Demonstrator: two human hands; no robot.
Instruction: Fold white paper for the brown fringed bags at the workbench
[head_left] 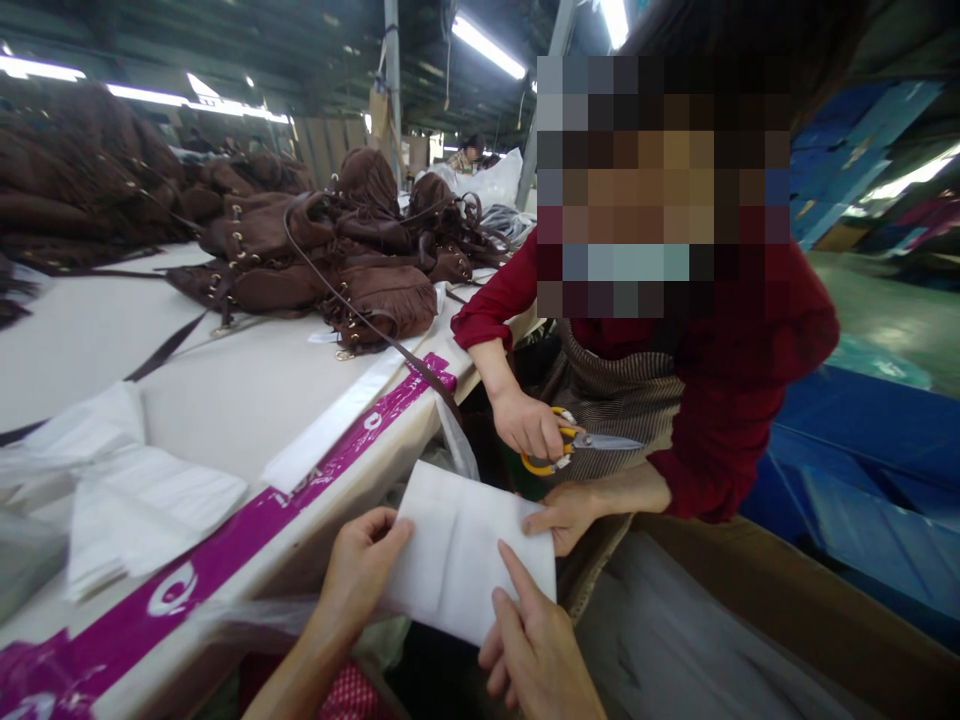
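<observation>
Ceiling tube lights [487,45] glare overhead (edges bowed, corners dim, slightly blurred).

we counted four hands: our left hand [364,565] and right hand [536,640], plus a co-worker's two. there was one white sheet [465,550], one pair of scissors [581,445], one bench [225,390].

A long work table [225,400] with a pale cream top runs from seven o'clock up toward one o'clock, its near edge wrapped in a magenta printed strip [225,550]. Dark brown fringed suede bags [337,270] with long straps are heaped at its twelve o'clock end. Crumpled white tissue sheets [127,500] lie at nine o'clock, and a flat white paper strip [330,425] rests just beside the magenta edge.
</observation>
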